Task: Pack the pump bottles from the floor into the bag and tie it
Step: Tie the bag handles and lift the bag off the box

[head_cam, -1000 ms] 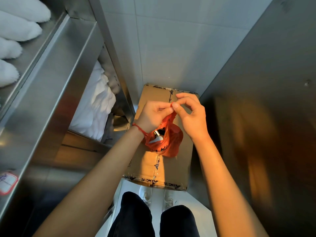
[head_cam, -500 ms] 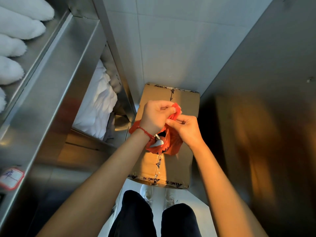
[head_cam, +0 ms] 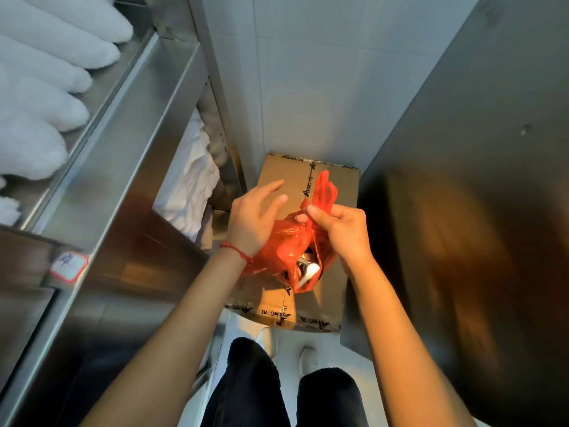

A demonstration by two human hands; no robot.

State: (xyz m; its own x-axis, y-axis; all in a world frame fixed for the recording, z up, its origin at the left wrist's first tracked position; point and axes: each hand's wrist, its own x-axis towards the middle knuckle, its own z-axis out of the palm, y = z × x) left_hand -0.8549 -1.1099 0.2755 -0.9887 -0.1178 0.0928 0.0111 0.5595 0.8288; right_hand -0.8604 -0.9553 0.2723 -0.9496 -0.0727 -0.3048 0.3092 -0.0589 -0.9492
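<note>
My right hand (head_cam: 341,234) pinches the red bag's handles (head_cam: 323,191) tight w/ the bag (head_cam: 289,251) hanging btwn both hands over a cardboard box (head_cam: 308,291), pump bottle (head_cam: 308,271) inside, left hand (head_cam: 255,217) spread, fingers loose against the bag.

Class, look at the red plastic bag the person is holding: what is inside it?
Through a gap in the red bag, a white pump head with a metallic collar shows. The film hides the bottle bodies, so their number cannot be told. The right hand pinches the handles.
</note>
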